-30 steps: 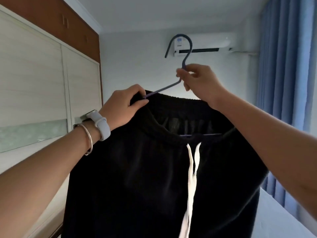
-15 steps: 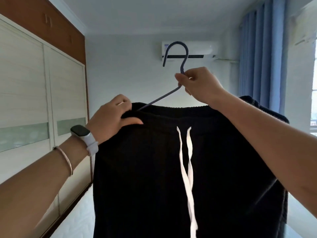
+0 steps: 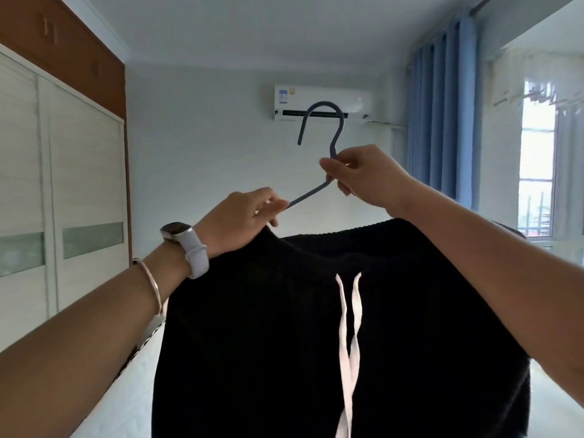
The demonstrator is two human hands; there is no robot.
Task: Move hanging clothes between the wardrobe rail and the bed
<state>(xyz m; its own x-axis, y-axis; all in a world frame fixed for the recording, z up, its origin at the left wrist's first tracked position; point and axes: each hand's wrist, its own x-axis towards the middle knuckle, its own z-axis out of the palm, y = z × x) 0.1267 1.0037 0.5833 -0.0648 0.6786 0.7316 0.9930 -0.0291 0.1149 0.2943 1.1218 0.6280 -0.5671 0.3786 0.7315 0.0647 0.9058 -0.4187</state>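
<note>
White-strap smartwatch [image 3: 186, 245] on L wrist, thin silver bangle [image 3: 154, 286] just behind

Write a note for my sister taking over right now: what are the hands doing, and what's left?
Right hand grips the neck of the slim grey-blue hanger.
Left hand pinches its sloping arm at the waistband.
Black knitted garment with white drawstrings hangs on it, in the air above the white bed.
Done: garment on hanger, held up.
Left: deliver it; wardrobe rail not in view.

A grey-blue hanger [image 3: 311, 194] is held aloft, hook upward, one arm bare; black trousers [image 3: 268, 327] with white drawstrings [image 3: 342, 295] are hung below it.
</note>
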